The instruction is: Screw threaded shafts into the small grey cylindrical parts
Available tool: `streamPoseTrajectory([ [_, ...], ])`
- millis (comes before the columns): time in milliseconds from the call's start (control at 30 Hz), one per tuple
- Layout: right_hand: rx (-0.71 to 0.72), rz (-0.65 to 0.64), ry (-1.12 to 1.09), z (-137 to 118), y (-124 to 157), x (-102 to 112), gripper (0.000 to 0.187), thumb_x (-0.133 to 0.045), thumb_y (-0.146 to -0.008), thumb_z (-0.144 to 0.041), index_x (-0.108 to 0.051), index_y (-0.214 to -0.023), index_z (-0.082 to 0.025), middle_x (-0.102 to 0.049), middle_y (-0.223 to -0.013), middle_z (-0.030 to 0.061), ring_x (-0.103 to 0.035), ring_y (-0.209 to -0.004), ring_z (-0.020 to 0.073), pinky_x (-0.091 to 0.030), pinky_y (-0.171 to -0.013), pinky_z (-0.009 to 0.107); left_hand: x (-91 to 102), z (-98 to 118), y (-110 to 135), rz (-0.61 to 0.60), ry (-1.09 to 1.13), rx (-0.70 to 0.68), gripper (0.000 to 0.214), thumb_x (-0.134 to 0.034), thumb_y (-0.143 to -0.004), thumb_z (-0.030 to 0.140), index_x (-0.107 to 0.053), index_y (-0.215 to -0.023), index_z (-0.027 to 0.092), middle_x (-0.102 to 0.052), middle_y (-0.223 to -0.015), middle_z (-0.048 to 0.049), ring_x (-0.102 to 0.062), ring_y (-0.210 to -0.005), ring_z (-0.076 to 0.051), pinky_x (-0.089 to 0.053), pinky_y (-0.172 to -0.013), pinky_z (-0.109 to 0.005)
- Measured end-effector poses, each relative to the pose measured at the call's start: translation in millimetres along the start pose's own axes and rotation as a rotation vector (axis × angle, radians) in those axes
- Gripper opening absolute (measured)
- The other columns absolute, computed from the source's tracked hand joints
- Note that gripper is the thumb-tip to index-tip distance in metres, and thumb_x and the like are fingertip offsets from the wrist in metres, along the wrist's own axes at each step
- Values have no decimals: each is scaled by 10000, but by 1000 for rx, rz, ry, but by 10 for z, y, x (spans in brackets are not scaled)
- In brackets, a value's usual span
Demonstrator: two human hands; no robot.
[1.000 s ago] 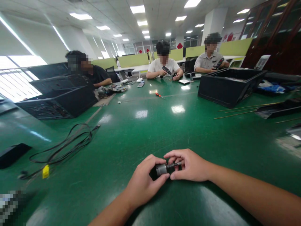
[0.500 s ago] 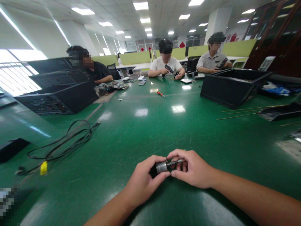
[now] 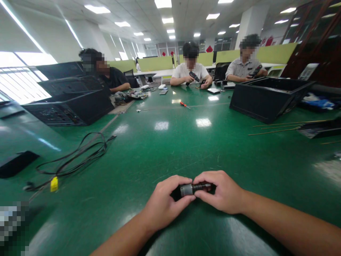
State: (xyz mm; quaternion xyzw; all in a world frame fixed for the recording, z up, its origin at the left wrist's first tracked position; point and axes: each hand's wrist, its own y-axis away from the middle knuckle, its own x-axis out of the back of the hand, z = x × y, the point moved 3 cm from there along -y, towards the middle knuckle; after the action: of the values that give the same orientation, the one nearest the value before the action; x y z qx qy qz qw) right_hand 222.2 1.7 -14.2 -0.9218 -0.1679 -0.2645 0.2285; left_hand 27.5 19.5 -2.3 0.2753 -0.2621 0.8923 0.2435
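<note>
Low in the middle of the view, I hold a small metal cylindrical part (image 3: 187, 190) with a thinner, dark, coil-like shaft sticking out to the right. My left hand (image 3: 169, 197) grips the thick grey cylinder between thumb and fingers. Thumb and forefinger of my right hand (image 3: 225, 192) close around the shaft where it meets the cylinder, and the shaft's tip reaches into the palm side. Both hands are just above the green tabletop (image 3: 170, 149), fingertips almost meeting. The other fingers of each hand are mostly hidden.
A looped black cable (image 3: 80, 156) with a yellow tag (image 3: 54, 184) lies left. Black computer cases stand left (image 3: 71, 108) and right (image 3: 266, 99). Thin brass-coloured rods (image 3: 274, 131) lie right. A red screwdriver (image 3: 183, 105) is farther off. Several people sit across the table.
My right thumb and forefinger have closed in on the shaft, next to the cylinder. The part lies a little more level. The whole view has shifted slightly.
</note>
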Motion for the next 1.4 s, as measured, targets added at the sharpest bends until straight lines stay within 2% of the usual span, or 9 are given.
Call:
streamPoseTrajectory([
  [267,75,17,15,-2,-9,21,123,-672,-889,-258,-719,-992,-209,-723,-856,24,-655,-745,158,-473,-707,266,-2,5,19,16,8,31,292,-763,-809,235,-671,-1086,227,-746,-974,-20,-703,-878,-174,-541,-820,-289],
  [1400,82,11,45,-11,2,36,123,-664,-888,-261,-721,-984,-210,-731,-859,25,-663,-738,161,-485,-700,272,2,0,9,17,-11,1,292,-767,-804,229,-669,-1079,232,-745,-986,-11,-706,-894,-171,-539,-819,-282],
])
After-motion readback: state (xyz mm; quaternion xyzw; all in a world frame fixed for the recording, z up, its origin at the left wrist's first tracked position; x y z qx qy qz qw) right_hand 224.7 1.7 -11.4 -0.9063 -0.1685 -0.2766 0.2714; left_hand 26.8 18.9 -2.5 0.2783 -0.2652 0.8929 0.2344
